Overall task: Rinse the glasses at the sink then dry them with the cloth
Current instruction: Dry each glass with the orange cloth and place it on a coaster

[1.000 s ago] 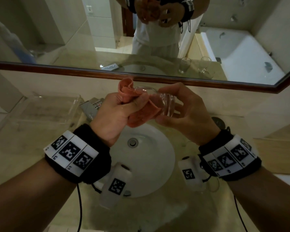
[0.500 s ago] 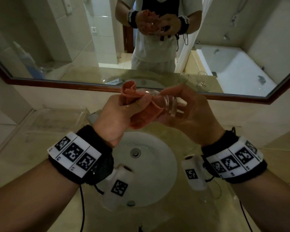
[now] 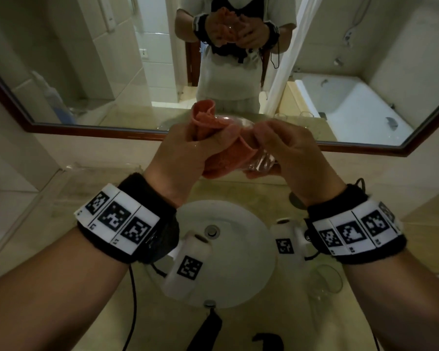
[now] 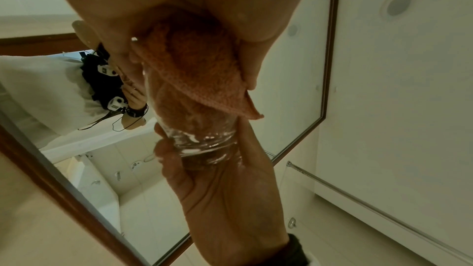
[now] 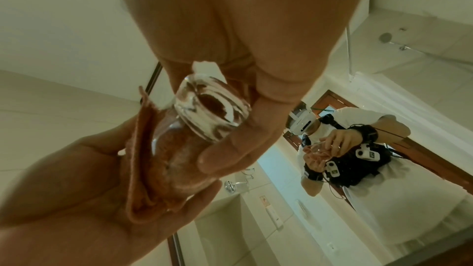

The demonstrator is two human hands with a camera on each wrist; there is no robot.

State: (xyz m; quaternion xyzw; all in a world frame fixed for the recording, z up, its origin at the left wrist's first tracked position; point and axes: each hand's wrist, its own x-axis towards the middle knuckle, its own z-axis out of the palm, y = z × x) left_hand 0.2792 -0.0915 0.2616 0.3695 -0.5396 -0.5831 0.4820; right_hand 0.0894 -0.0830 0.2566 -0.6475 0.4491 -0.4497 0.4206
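Observation:
A clear glass (image 3: 260, 162) lies on its side in the air above the white sink (image 3: 259, 249). My right hand (image 3: 289, 153) grips its thick base (image 5: 212, 112) with thumb and fingers. A pink cloth (image 3: 221, 148) is stuffed into the glass's mouth and wraps over its rim. My left hand (image 3: 185, 153) grips the cloth, thumb pressed over it. In the left wrist view the cloth (image 4: 202, 72) fills the glass (image 4: 202, 132) down towards the base. The right wrist view shows the cloth (image 5: 148, 159) through the glass wall.
A second clear glass (image 3: 325, 282) stands on the beige counter right of the sink. A clear tray (image 3: 86, 183) sits at the left by the wall. A wood-framed mirror (image 3: 86, 97) runs behind, reflecting a person, two glasses and a bathtub.
Both hands have risen slightly with the glass and cloth. The glass's base has tipped lower under my right hand, and the right fingers have shifted round it.

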